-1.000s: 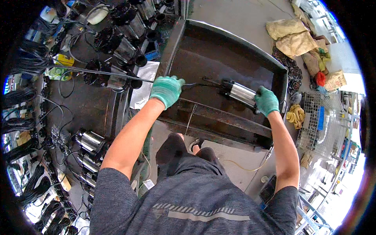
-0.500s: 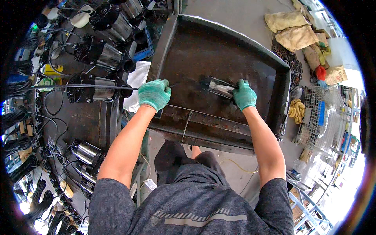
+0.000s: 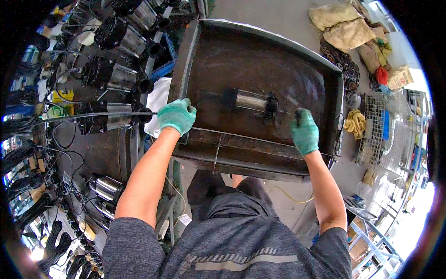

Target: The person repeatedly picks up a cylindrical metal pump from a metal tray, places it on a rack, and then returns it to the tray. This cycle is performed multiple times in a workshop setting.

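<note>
Rusted dark steel makes up the large shallow rectangular tray (image 3: 232,56) that spreads out ahead of both hands, its raised rim running under the wrists. Beyond the tray's far right corner, well apart from the right hand, tan cloth sacks (image 3: 344,23) lie heaped on the concrete floor, and a wire mesh basket (image 3: 376,135) stands out to that hand's right. To the left of the left hand, a row of black-and-silver cylindrical pump motors (image 3: 111,76) rests on a dark bench, with coiled black cables hanging further left.

Inside the tray, between the two hands and a little ahead of them, lies a shiny cylindrical metal pump body with black end caps (image 3: 251,101), on its side.

The left hand (image 3: 175,116), in a green knitted glove, sits at the tray's near left edge, curled around a thin black cable (image 3: 93,116) that stretches away to the left across the motors. The right hand (image 3: 304,131), gloved the same green, rests on the tray floor just to the right of the pump body; its fingers are bent down, and whether they pinch anything cannot be told.
</note>
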The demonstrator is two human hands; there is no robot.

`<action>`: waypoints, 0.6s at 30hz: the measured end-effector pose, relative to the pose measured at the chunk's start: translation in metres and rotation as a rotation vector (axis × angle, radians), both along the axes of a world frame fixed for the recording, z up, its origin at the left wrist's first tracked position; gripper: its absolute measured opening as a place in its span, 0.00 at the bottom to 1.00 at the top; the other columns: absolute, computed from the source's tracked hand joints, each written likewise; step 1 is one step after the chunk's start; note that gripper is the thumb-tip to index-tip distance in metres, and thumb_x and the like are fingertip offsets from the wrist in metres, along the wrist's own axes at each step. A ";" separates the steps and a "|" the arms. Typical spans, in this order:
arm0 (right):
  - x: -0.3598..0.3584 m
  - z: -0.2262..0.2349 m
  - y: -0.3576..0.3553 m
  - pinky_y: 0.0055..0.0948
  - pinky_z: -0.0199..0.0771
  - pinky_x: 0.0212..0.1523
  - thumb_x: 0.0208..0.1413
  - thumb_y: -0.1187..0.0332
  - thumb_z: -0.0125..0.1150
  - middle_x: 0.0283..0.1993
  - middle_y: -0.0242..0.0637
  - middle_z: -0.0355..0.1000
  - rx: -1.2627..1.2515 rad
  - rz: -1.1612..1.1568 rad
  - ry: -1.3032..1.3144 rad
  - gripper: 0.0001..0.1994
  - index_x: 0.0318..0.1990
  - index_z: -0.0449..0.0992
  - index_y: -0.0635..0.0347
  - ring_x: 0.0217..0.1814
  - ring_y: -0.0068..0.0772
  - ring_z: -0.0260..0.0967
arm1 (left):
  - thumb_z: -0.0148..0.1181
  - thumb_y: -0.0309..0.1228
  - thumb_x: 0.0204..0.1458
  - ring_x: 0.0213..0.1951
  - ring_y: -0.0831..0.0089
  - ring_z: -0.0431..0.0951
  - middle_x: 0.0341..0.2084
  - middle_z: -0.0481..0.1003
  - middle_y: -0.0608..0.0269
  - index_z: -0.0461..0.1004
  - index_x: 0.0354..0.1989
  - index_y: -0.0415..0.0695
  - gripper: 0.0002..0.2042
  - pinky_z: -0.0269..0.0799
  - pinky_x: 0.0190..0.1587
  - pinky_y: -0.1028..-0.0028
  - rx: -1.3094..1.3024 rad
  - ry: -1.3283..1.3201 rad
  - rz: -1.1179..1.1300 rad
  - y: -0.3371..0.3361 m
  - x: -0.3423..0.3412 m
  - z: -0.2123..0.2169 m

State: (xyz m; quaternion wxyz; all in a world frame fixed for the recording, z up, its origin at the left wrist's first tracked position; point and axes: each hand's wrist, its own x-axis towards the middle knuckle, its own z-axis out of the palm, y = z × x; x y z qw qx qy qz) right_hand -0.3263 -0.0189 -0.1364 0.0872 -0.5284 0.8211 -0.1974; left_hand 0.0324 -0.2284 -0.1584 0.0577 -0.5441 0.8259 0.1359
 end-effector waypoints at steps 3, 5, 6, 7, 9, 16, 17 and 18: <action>-0.052 -0.015 0.055 0.46 0.78 0.42 0.60 0.68 0.62 0.46 0.47 0.77 0.038 -0.103 -0.084 0.11 0.49 0.75 0.55 0.42 0.57 0.76 | 0.54 0.43 0.57 0.41 0.48 0.82 0.38 0.82 0.51 0.81 0.38 0.49 0.13 0.77 0.44 0.51 0.024 -0.026 0.036 0.001 -0.007 0.006; -0.086 -0.040 0.086 0.45 0.77 0.42 0.62 0.67 0.60 0.42 0.49 0.78 -0.015 -0.133 -0.032 0.09 0.47 0.76 0.57 0.41 0.57 0.76 | 0.53 0.43 0.58 0.41 0.47 0.81 0.38 0.82 0.50 0.81 0.40 0.49 0.14 0.76 0.45 0.51 0.049 -0.048 0.033 0.001 -0.010 0.016; -0.091 -0.041 0.089 0.46 0.76 0.41 0.65 0.63 0.58 0.39 0.51 0.78 0.013 -0.222 -0.079 0.09 0.45 0.76 0.57 0.40 0.60 0.76 | 0.53 0.44 0.58 0.42 0.47 0.81 0.39 0.82 0.50 0.81 0.40 0.49 0.15 0.76 0.45 0.52 0.040 -0.086 0.032 -0.001 -0.011 0.015; -0.094 -0.045 0.092 0.47 0.76 0.40 0.66 0.62 0.57 0.38 0.51 0.78 0.024 -0.290 -0.068 0.09 0.45 0.77 0.57 0.39 0.60 0.76 | 0.53 0.44 0.57 0.41 0.47 0.82 0.37 0.82 0.50 0.81 0.37 0.48 0.14 0.76 0.44 0.52 0.010 -0.069 0.042 0.000 -0.012 0.012; -0.090 -0.052 0.088 0.49 0.75 0.39 0.67 0.59 0.56 0.37 0.52 0.78 0.049 -0.421 -0.047 0.11 0.43 0.77 0.56 0.39 0.62 0.75 | 0.53 0.44 0.57 0.42 0.47 0.82 0.37 0.82 0.50 0.81 0.37 0.48 0.15 0.76 0.46 0.52 0.002 -0.063 0.051 0.002 -0.011 0.011; -0.087 -0.046 0.082 0.56 0.73 0.40 0.68 0.52 0.51 0.39 0.54 0.78 0.179 -0.420 -0.011 0.17 0.40 0.76 0.56 0.43 0.65 0.75 | 0.54 0.44 0.58 0.42 0.47 0.81 0.37 0.82 0.51 0.81 0.37 0.48 0.14 0.76 0.46 0.52 -0.013 -0.102 0.033 0.001 -0.010 0.006; -0.089 -0.049 0.083 0.57 0.73 0.40 0.68 0.52 0.51 0.38 0.54 0.78 0.164 -0.421 0.002 0.17 0.40 0.76 0.56 0.43 0.66 0.75 | 0.54 0.44 0.58 0.42 0.47 0.81 0.37 0.82 0.51 0.81 0.37 0.48 0.14 0.76 0.46 0.52 -0.013 -0.103 0.032 0.001 -0.010 0.005; -0.089 -0.052 0.083 0.57 0.73 0.40 0.68 0.52 0.50 0.38 0.54 0.78 0.152 -0.418 0.014 0.17 0.40 0.76 0.56 0.43 0.66 0.75 | 0.54 0.44 0.58 0.41 0.47 0.82 0.38 0.82 0.51 0.81 0.37 0.49 0.14 0.76 0.46 0.52 -0.004 -0.114 0.028 0.001 -0.008 0.004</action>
